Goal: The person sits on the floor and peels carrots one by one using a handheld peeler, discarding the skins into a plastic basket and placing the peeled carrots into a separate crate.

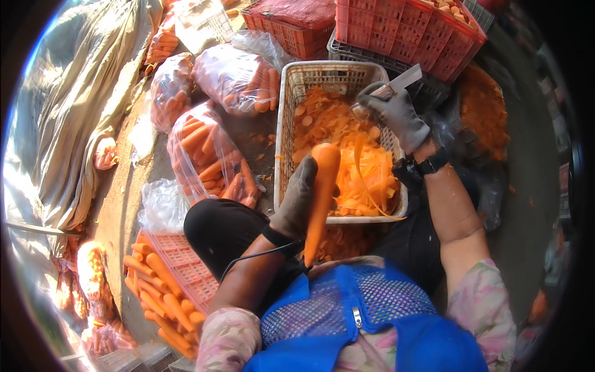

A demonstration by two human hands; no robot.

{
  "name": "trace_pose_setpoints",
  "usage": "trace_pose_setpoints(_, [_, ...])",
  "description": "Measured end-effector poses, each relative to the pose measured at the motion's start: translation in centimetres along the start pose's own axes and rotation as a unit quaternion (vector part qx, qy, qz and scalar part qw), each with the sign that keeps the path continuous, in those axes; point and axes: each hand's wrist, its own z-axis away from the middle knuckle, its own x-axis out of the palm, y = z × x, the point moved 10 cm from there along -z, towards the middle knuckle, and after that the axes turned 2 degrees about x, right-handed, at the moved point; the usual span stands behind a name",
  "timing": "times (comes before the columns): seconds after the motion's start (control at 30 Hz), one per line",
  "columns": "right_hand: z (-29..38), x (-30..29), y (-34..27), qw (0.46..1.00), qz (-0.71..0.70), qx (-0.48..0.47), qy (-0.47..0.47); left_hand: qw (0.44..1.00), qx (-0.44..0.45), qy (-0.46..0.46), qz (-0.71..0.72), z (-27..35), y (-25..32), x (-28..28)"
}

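My left hand [297,200], in a dark grey glove, grips a large orange carrot [321,200] near the front rim of a white plastic crate [278,176]. My right hand [399,114], gloved in grey, is above the crate's right side and closed around a tool with a flat pale blade [406,77] pointing up and right; a rounded metal part shows below the fingers, too blurred to name surely. Carrot peelings [362,181] and cut carrot rounds [307,120] fill much of the crate. One long peel strip hangs over its front rim.
Clear plastic bags of carrots [209,153] stand left of the crate. A pink crate [186,265] with carrots [162,297] beside it is at lower left. Stacked red crates [404,39] stand behind on the right, near a heap of orange scraps [483,111]. Cloth sheeting [83,102] lies far left.
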Motion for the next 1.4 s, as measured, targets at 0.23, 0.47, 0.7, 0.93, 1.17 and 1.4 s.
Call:
trace_pose_setpoints(0.23, [13.9, 15.3, -4.8, 0.931, -0.046, 0.097, -0.35, 0.987, 0.062, 0.115, 0.096, -1.1, -0.3, -5.2])
trace_pose_setpoints(0.47, [1.0, 5.1, -1.0, 0.992, 0.018, 0.087, -0.088, 0.994, 0.079, 0.013, -0.079, 0.8, 0.2, -0.2])
trace_pose_setpoints(0.7, [0.7, 0.9, 1.0, 0.999, 0.012, -0.019, 0.031, 0.992, 0.046, 0.112, 0.042, 0.4, 2.8, -2.8])
trace_pose_setpoints(0.93, [8.5, 8.9, -0.9, 0.974, -0.066, 0.17, -0.133, 0.97, 0.041, 0.195, 0.138, 0.6, 0.9, -6.4])
trace_pose_setpoints(1.17, [14.5, 16.5, -3.9, 0.936, -0.064, -0.01, -0.347, 0.972, 0.025, 0.137, 0.189, -0.7, -2.2, -6.0])
trace_pose_setpoints(1.4, [-0.8, 2.2, -1.5, 0.995, 0.082, -0.057, -0.021, 0.992, 0.067, 0.084, -0.06, 1.6, 0.0, 0.0])
